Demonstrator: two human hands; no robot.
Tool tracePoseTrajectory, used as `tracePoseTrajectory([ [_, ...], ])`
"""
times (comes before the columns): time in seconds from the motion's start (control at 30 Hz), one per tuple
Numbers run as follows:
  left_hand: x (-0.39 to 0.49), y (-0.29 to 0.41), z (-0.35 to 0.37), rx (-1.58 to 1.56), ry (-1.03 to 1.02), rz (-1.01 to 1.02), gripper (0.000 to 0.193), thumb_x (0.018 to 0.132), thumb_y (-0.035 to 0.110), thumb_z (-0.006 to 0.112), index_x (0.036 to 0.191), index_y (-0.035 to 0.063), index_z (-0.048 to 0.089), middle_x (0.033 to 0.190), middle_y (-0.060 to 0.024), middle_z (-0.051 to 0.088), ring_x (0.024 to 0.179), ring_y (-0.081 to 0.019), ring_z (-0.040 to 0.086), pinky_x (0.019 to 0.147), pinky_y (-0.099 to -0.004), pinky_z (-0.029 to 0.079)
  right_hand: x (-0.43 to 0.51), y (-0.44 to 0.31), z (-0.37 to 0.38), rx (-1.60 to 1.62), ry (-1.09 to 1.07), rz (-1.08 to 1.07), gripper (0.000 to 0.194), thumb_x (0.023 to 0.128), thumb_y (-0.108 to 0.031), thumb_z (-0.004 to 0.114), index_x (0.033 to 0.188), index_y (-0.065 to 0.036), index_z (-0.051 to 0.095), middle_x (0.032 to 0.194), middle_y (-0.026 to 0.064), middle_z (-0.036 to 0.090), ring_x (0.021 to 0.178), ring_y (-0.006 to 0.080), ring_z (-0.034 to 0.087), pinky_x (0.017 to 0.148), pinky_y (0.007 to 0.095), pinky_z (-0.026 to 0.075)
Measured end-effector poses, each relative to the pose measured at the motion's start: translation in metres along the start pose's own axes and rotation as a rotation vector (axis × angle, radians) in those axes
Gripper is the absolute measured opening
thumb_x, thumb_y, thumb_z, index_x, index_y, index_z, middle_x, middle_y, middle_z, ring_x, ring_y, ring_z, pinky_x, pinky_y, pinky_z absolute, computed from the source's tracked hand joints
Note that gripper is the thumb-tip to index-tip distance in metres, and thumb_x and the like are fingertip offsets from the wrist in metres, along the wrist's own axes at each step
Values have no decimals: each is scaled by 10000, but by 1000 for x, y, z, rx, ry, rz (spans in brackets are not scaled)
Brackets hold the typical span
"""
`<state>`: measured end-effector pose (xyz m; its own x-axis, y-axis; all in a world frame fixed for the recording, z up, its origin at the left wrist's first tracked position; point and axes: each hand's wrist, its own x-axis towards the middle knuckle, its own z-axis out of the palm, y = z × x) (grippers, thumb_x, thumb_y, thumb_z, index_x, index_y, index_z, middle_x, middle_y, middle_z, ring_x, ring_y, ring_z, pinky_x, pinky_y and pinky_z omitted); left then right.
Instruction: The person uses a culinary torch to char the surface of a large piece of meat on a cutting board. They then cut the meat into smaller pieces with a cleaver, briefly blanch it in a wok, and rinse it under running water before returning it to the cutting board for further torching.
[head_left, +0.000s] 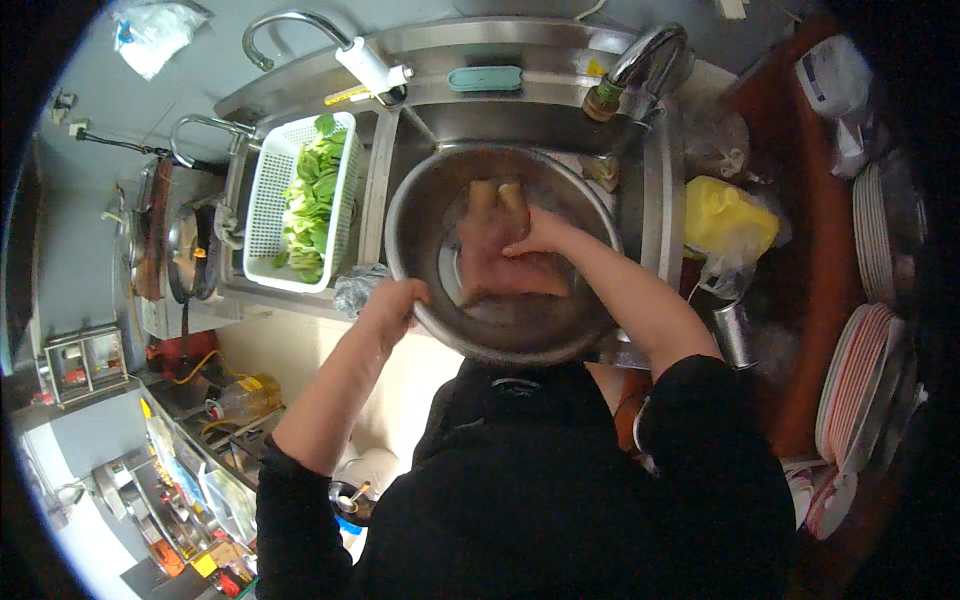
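A large round metal basin (510, 330) sits at the right-hand sink, its near rim overhanging the sink's front edge. My left hand (401, 300) grips the basin's rim at the lower left. Inside, my right hand (541, 234) is on a large piece of raw meat (491, 259), thumb over its surface and the other fingers partly hidden. Two pale yellowish stubs, possibly trotters (482, 196), stand at the meat's far end. The basin's contents look slightly blurred, and whether it holds water I cannot tell.
Leafy greens (311, 199) lie in a white plastic basket (262, 225) at the left sink. Behind the basin are a curved faucet (634, 67) and a teal dish (485, 78). To the right stand a yellow bag (727, 217), a metal can (731, 334) and stacked plates (855, 382).
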<state>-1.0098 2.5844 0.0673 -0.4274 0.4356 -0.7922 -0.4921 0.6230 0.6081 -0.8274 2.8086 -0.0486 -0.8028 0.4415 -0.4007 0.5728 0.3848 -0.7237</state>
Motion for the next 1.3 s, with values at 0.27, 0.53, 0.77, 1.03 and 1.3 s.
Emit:
tracePoseTrajectory([
  [0.27,-9,89,6,436,128,237,143,612,59,617,676,-69,612,571,-117,569,434,-215,519,402,-339,383,41,2,47,176,149,313,884,510,-380,911,1225,-7,550,1175,143,615,1075,258,595,922,368,479],
  [0.53,-3,134,33,1253,550,780,255,648,140,626,816,-50,656,813,-270,653,772,-396,655,722,-457,522,51,-44,48,1303,-35,244,502,666,-71,790,1130,-17,605,1069,98,642,1005,209,603,850,356,497],
  [0.77,-24,155,76,1399,610,1119,236,665,110,612,871,-1,645,784,-239,644,778,-403,641,728,-472,526,40,-80,-29,1057,-51,81,545,643,-66,793,1143,14,590,960,125,653,841,217,634,737,371,511],
  [1.03,-50,144,87,1379,607,1280,502,658,17,587,1154,-42,539,1067,-215,607,878,-380,627,748,-439,525,-19,-92,-99,857,129,-95,485,616,-59,772,1065,57,632,948,100,668,849,182,629,728,309,500],
  [1.3,-68,141,76,1481,694,1379,566,705,26,574,1264,-10,496,1283,-202,538,793,-343,661,692,-402,549,-54,-83,-118,461,231,-22,423,614,-70,768,1016,19,670,895,58,681,802,155,625,726,294,491],
])
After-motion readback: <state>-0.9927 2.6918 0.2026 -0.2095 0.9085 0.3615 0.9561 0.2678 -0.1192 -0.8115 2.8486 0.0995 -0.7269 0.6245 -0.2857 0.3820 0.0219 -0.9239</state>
